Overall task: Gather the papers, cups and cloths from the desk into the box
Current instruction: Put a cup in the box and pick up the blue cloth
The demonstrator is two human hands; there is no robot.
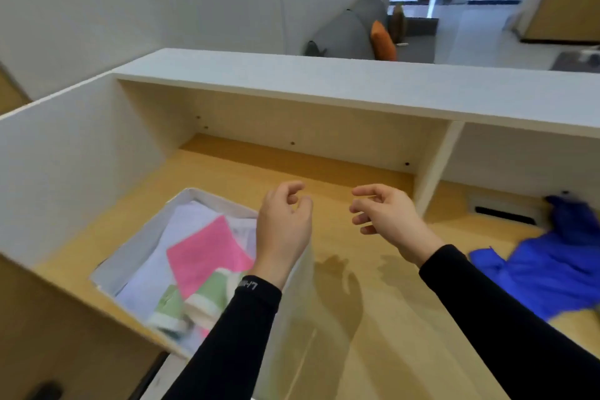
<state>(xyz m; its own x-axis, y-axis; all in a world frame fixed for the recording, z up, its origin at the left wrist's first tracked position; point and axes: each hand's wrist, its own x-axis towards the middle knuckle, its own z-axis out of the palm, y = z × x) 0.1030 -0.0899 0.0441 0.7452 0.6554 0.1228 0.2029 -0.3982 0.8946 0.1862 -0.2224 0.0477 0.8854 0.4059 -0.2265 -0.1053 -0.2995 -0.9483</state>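
Observation:
A white fabric box [136, 237] stands on the wooden desk [357, 269] at the lower left. Inside it lie white papers [191, 221], a pink cloth [207, 253] and green-and-white cups [194, 302]. My left hand [282, 227] hovers over the box's right edge, fingers loosely curled and holding nothing. My right hand [386, 217] hangs above the bare desk to the right of it, fingers apart and empty. Both arms wear black sleeves.
A blue cloth-like garment [558, 266] lies on the desk at the far right, beside a cable slot [503, 214]. White partition walls [65, 172] and an overhead shelf [357, 91] enclose the desk. A grey sofa with an orange cushion [383, 39] stands beyond.

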